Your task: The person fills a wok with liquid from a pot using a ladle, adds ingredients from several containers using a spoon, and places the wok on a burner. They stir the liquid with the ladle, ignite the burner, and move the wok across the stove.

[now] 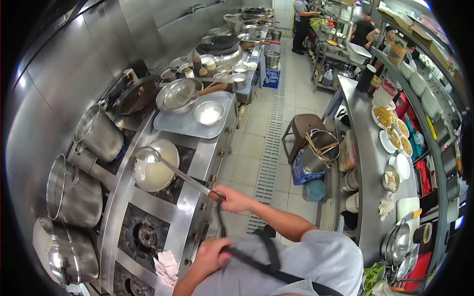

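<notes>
My right hand (pixel 233 199) is closed around the wooden grip of a long steel ladle (pixel 185 176). The ladle's bowl is over the left rim of a white-looking pan (pixel 168 153) holding pale liquid, which sits on a burner. Lower down, close to my body, my left hand (pixel 210 256) is slightly blurred, its fingers curled on a black strap (pixel 247 257). That strap loops across my grey shirt. A crumpled cloth (pixel 167 266) lies on the stove edge near my left forearm.
Tall steel pots (pixel 74 192) line the stove's back. Beyond the pan, a tray (pixel 217 129) carries a bowl of white powder (pixel 209 113) and a strainer (pixel 179 93). A stool (pixel 301 129) and a pot with wooden sticks (pixel 320 153) stand in the aisle. Filled bowls (pixel 391 137) line the right counter. Several people work farther off.
</notes>
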{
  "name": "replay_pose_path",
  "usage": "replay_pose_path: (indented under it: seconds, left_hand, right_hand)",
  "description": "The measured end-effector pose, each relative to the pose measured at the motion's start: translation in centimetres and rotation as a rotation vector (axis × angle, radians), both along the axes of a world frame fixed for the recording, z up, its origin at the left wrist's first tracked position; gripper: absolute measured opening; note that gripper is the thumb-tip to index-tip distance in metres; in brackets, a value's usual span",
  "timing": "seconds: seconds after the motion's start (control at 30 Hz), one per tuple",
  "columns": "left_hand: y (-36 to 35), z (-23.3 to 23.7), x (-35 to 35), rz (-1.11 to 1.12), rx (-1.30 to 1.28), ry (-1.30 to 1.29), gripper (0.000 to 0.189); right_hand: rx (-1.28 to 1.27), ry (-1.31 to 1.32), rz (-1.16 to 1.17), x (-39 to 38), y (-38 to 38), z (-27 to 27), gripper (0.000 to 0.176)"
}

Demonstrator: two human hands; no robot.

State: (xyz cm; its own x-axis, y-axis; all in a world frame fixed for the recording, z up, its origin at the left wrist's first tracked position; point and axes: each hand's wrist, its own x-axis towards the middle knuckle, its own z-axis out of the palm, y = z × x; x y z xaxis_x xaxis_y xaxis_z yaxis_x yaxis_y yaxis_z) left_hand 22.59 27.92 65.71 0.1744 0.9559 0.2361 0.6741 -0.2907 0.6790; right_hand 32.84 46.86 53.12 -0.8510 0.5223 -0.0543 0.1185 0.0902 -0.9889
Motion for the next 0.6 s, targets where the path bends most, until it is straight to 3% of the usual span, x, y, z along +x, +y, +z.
replay_pose_path:
  seconds: [0.1,0.2,0.27,0.33,0.37,0.43,0.5,0.53,0.57,0.6]
  left_hand:
    - [-4.2,-1.8,-3.1,-0.010,-0.003,-0.054,0.030]
    - [-6.7,-4.1,-4.8,0.065,-0.523,-0.580,0.043]
    - [-7.4,-5.8,-5.9,0.005,-0.704,-0.861,0.059]
    - [-9.6,-9.5,-6.6,-0.022,-0.860,-1.279,0.066]
    - [-11.8,-12.7,-6.5,-0.033,-0.842,-1.560,0.067]
    - [-13.7,-15.1,-5.1,-0.088,-0.621,-1.574,0.062]
    - [-15.3,-16.9,-3.9,0.070,-0.616,-1.665,0.058]
    - [-15.6,-17.2,-3.1,0.297,-0.553,-1.707,0.050]
    - [-16.3,-18.7,-2.0,0.310,-0.504,-1.708,0.050]
    - [-16.9,-21.3,-1.1,0.550,-0.673,-1.120,0.045]
  right_hand:
    - [-0.082,-0.075,0.002,1.0,0.1,2.1,0.052]
    - [-0.110,-0.165,-0.032,2.1,0.4,2.9,0.051]
    - [0.119,-0.106,-0.060,1.9,0.5,2.7,0.053]
    - [0.104,0.042,-0.032,1.5,1.0,0.7,0.057]
    - [0.174,-0.114,-0.027,1.6,1.4,0.4,0.056]
    - [-0.005,-0.207,-0.077,1.1,1.3,1.9,0.054]
    - [-0.003,-0.207,-0.060,0.9,1.1,2.4,0.052]
    - [0.015,-0.206,-0.014,0.6,1.5,2.4,0.052]
    - [-0.004,-0.193,-0.025,0.9,1.4,2.2,0.052]
    - [-0.024,-0.173,-0.044,0.4,1.6,2.0,0.052]
